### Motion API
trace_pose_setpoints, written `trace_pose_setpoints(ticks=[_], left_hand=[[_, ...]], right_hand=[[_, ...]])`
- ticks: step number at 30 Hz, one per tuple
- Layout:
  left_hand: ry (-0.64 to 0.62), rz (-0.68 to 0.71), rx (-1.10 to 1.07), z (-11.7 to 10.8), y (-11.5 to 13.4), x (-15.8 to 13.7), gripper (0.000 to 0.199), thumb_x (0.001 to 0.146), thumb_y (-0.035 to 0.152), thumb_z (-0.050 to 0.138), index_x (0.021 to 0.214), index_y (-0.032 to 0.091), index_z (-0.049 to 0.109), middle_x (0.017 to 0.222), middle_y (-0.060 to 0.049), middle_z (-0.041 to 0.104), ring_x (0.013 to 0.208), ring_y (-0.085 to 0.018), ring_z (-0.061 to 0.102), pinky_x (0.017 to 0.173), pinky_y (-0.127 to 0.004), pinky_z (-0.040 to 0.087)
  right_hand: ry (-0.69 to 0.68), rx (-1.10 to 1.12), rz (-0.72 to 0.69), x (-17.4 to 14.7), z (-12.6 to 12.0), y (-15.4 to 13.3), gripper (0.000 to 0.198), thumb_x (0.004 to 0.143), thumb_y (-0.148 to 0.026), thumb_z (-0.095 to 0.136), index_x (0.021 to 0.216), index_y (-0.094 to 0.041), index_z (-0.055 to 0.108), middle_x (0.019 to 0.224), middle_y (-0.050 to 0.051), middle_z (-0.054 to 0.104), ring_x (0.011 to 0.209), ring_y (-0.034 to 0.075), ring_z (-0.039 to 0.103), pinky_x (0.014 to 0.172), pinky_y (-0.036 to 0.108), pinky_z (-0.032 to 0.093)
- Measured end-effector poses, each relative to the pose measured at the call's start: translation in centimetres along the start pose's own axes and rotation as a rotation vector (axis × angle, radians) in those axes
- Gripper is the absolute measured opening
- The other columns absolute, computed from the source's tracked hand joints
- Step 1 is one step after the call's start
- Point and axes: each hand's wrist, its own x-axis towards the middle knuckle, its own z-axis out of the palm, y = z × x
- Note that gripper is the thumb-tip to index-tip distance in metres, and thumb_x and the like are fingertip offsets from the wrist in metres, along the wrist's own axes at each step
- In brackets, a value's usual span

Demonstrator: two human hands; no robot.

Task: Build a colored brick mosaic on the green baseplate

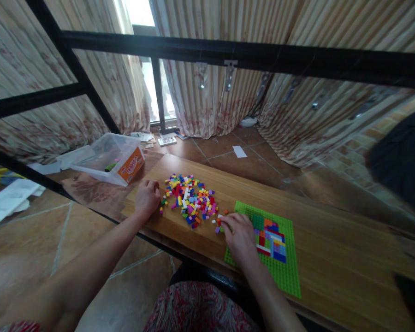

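A loose pile of small coloured toy bricks (pixel 190 196) lies spread on the wooden bench top. At its left edge rests my left hand (pixel 148 198), its fingers curled in; whatever they may hold is hidden. My right hand (pixel 241 233) reaches over the left part of a green baseplate (pixel 290 272), thumb and fingertips pinched at a small pale brick (pixel 220 216) right of the pile. A few stray bricks lie close under those fingertips. On the baseplate, built bricks (pixel 275 242) form a flat multicoloured patch, partly covered by my right hand.
Beyond the bench's left end stands a clear plastic box (pixel 103 152) with an orange label and a few items inside. Black metal bars (pixel 207 48) cross above the bench. Curtains, papers (pixel 240 151) and a white tray (pixel 10 200) are around it. A dark shape (pixel 401 157) is at right.
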Motion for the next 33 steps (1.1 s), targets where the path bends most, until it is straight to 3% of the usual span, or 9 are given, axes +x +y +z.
trace_pose_setpoints(ticks=[7,12,17,21,26,33], left_hand=[[0.011,-0.007,-0.01,0.2,-0.1,-0.1,0.023,0.083,0.02,0.044,0.091,0.018,0.066,0.098,-0.011,0.063,0.1,-0.026,0.058,0.088,-0.036,0.046],[0.003,-0.008,-0.001,0.2,-0.1,-0.1,0.023,0.084,0.02,0.044,0.091,0.019,0.066,0.099,-0.011,0.063,0.1,-0.026,0.058,0.088,-0.036,0.046],[-0.004,-0.008,0.0,-0.1,0.1,0.0,0.023,0.084,0.02,0.044,0.091,0.019,0.065,0.098,-0.011,0.063,0.099,-0.026,0.058,0.089,-0.035,0.046],[-0.007,-0.018,0.008,-0.1,0.1,0.0,0.023,0.084,0.021,0.044,0.091,0.019,0.065,0.098,-0.011,0.063,0.1,-0.026,0.058,0.089,-0.035,0.046],[-0.002,-0.011,0.014,0.1,-0.2,0.1,0.025,0.085,0.023,0.043,0.093,0.019,0.066,0.101,-0.011,0.063,0.101,-0.026,0.058,0.09,-0.036,0.046],[-0.005,-0.002,0.013,-0.1,0.0,0.1,0.025,0.084,0.023,0.042,0.092,0.019,0.066,0.1,-0.011,0.064,0.1,-0.026,0.058,0.089,-0.036,0.047]], right_hand=[[-0.196,-0.17,0.088,1.3,0.7,-1.4,0.016,0.09,-0.025,0.058,0.095,-0.026,0.073,0.094,0.004,0.069,0.093,0.021,0.056,0.082,0.032,0.034],[-0.247,-0.231,0.14,1.6,0.9,-2.1,0.019,0.089,-0.022,0.054,0.094,-0.026,0.073,0.097,0.004,0.069,0.093,0.022,0.057,0.078,0.033,0.033],[-0.27,-0.274,0.093,2.2,0.7,-2.5,0.018,0.088,-0.019,0.054,0.087,-0.023,0.072,0.093,0.006,0.07,0.093,0.023,0.059,0.077,0.034,0.033],[-0.19,-0.168,0.091,1.7,0.6,-2.4,0.017,0.089,-0.019,0.054,0.085,-0.022,0.07,0.088,0.005,0.07,0.089,0.022,0.06,0.079,0.034,0.036],[0.021,0.13,0.143,-0.5,-0.7,-1.0,0.022,0.092,-0.025,0.048,0.088,-0.021,0.07,0.09,0.006,0.072,0.087,0.02,0.063,0.082,0.033,0.042],[0.252,0.255,0.355,-4.3,-4.5,4.6,0.027,0.088,-0.044,0.055,0.09,-0.022,0.071,0.095,0.007,0.072,0.091,0.023,0.064,0.085,0.037,0.047]])
